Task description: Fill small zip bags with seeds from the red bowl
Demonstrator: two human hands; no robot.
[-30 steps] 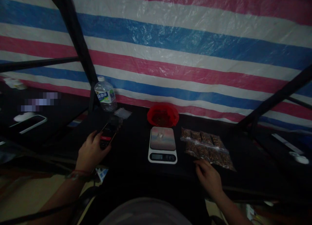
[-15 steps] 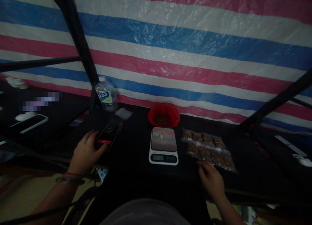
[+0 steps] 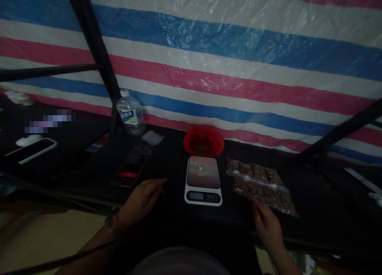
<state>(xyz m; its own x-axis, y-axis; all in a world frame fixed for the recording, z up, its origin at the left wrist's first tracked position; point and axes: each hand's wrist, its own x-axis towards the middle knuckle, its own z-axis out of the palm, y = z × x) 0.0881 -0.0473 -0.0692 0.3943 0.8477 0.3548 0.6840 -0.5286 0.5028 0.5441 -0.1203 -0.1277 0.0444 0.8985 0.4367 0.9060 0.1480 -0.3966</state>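
My left hand, fingers loosely extended and free, is left of the white, flat digital scale. My right hand is to the scale's right, fingertips at the near edge of the clear plastic bags of brown, grainy contents; I cannot tell whether they pinch it. A small clear object sits on the scale. The dark, thin phone lies farther left of the scale; the red round bowl stands just behind it.
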